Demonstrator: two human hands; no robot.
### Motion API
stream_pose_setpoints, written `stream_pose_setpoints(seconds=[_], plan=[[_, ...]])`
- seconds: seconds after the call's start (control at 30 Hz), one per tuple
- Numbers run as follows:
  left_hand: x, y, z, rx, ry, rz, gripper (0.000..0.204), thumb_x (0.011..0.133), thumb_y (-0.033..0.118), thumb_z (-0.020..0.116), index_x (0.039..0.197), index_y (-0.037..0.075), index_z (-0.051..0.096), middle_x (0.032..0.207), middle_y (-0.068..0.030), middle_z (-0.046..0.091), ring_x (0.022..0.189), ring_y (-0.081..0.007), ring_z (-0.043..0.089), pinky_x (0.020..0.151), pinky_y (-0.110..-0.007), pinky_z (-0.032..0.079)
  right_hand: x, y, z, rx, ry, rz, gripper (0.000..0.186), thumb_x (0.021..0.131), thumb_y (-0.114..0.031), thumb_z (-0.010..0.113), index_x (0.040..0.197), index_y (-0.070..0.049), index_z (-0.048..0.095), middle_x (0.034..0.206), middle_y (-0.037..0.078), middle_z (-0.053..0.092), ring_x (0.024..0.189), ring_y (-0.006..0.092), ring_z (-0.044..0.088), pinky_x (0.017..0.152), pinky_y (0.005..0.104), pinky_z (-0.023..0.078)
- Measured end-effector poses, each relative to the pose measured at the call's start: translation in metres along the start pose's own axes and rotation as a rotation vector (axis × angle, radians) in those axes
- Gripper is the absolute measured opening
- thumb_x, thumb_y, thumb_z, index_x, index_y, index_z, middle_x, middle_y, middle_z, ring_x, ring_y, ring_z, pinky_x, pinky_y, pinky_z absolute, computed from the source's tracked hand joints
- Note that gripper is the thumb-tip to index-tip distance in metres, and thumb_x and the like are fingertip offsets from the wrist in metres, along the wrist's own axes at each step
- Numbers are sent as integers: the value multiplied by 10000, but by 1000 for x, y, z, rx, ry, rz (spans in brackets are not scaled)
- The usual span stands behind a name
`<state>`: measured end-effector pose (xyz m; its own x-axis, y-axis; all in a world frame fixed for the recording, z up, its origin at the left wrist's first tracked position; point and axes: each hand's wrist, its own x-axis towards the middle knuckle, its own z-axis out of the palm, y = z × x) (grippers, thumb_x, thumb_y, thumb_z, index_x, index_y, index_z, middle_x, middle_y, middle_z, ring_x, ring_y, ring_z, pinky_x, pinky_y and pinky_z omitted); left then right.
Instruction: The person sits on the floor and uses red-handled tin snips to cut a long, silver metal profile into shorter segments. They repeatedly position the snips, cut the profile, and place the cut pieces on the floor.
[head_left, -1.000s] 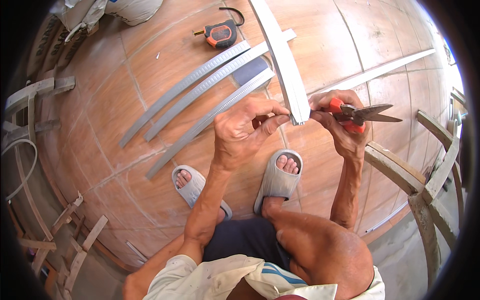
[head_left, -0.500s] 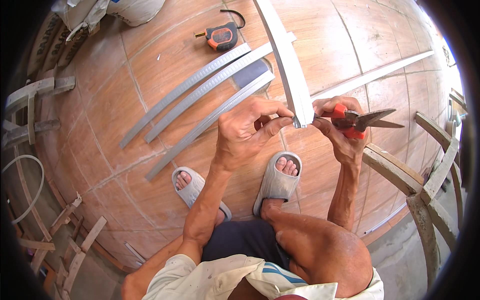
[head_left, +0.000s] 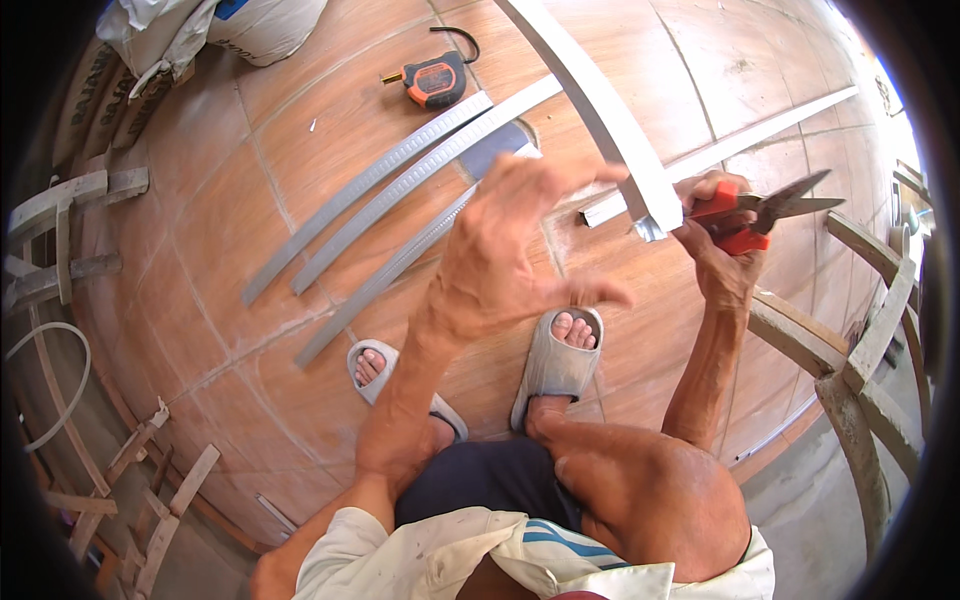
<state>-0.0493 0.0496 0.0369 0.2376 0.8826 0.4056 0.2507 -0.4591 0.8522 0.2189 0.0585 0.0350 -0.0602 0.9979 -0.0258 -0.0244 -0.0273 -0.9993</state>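
My left hand (head_left: 495, 255), slightly blurred, has its fingers spread wide with nothing between them, just left of a long white channel (head_left: 600, 115). My right hand (head_left: 725, 270) is closed on red-handled metal snips (head_left: 785, 200), whose blades point right and stand apart; its thumb is at the channel's near end. Behind my left hand several grey perforated strips (head_left: 380, 171) lie on the tiled floor (head_left: 190, 330), near a blue-grey rectangle (head_left: 492, 140) and an orange-black tape measure (head_left: 432, 82).
Sacks (head_left: 260, 30) sit at the top left. Rough wooden frames stand at left (head_left: 65, 195) and right (head_left: 800, 340). A second white channel (head_left: 760, 130) lies diagonally on the floor at right. My feet in grey sandals (head_left: 560, 370) are below my hands.
My left hand has let go of the white channel's end and spread its fingers. My right hand, with the snips and channel end, has moved right and slightly up.
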Motion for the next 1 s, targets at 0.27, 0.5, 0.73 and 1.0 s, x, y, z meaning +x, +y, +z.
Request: stream_pose_setpoints(seconds=[0.27, 0.5, 0.73, 1.0], plan=[[113, 4, -10, 153, -647, 267, 890, 815, 670, 838, 1437, 63, 647, 1428, -177, 668, 1426, -355, 561, 1302, -522, 306, -1, -35, -34, 91, -44, -194, 498, 773, 190, 808, 1165, -45, 612, 969, 130, 713, 975, 284, 727, 872, 435, 620], [144, -11, 55, 248, -771, 513, 413, 919, 399, 806, 1196, 122, 676, 1007, -98, 753, 1044, -311, 747, 992, -514, 556, -8, -54, -72, 3, -50, -210, 435, 823, 163, 782, 1154, -50, 596, 935, 119, 697, 950, 281, 726, 855, 446, 621], [137, 38, 23, 276, -820, 471, 278, 936, 257, 778, 1097, 102, 614, 838, -122, 723, 773, -339, 752, 677, -459, 603, -2, -60, -73, 258, -229, -354, 353, 891, 36, 820, 1148, -24, 585, 901, 140, 698, 896, 288, 731, 884, 492, 621], [106, 79, -25, 242, -974, 166, 406, 977, 345, 770, 1185, 69, 558, 865, -159, 701, 841, -392, 729, 709, -502, 569, 7, -57, -28, 507, -432, -242, 270, 934, -4, 810, 1114, -9, 609, 880, 148, 706, 857, 288, 749, 811, 477, 618]])
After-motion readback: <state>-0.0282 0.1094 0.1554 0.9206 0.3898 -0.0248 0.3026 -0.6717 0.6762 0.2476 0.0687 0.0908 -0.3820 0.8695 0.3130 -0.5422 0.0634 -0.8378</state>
